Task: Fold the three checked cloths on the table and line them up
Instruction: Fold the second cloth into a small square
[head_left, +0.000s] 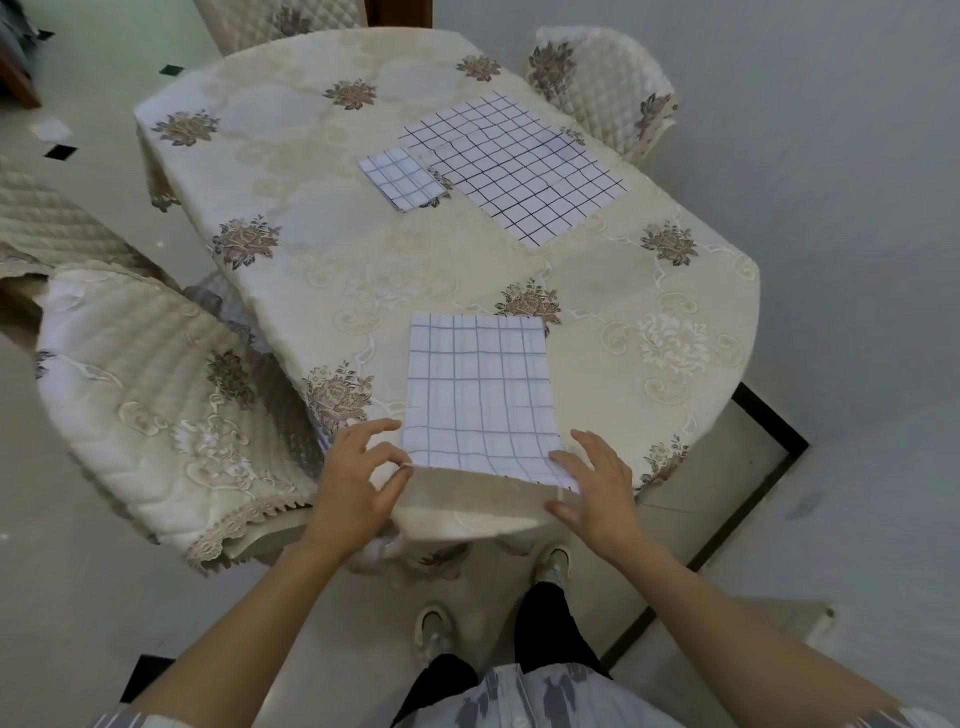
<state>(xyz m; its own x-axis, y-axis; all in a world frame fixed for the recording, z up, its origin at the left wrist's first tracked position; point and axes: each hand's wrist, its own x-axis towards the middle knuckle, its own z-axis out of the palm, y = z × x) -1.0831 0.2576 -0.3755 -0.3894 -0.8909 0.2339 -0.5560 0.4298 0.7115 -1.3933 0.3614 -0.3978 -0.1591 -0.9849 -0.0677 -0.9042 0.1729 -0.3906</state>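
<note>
1. Table — oval, under a cream cover with brown flower sprays. All three checked cloths lie on it.
2. Near cloth: at the middle of the table's near edge. It lies flat as a tall rectangle with a faint blue-grey check. Its near hem runs right along the table's lip.
3. Left hand: at the table's near edge, on the near cloth's left corner. Thumb and a fingertip are closed together on that corner. One finger is stretched free beside the cloth's left side.
4. Right hand: at the table's near edge, on the same cloth's right corner. The thumb lies on top of the corner and fingers curl beneath it at the lip, so the corner looks nipped between them. The forefinger points forward, apart from the rest.
5. Small folded cloth: on the table's far half, a little left of centre. It is a compact packet, turned askew.
6. Spread cloth: on the table's far right part, unfolded and flat, with a bolder dark check. Its left edge is just beside the small folded cloth — touching or not, cannot tell.
7. Around the table: quilted chairs at its left, far right and far end. Two shoes stand on pale floor below its near edge.
</note>
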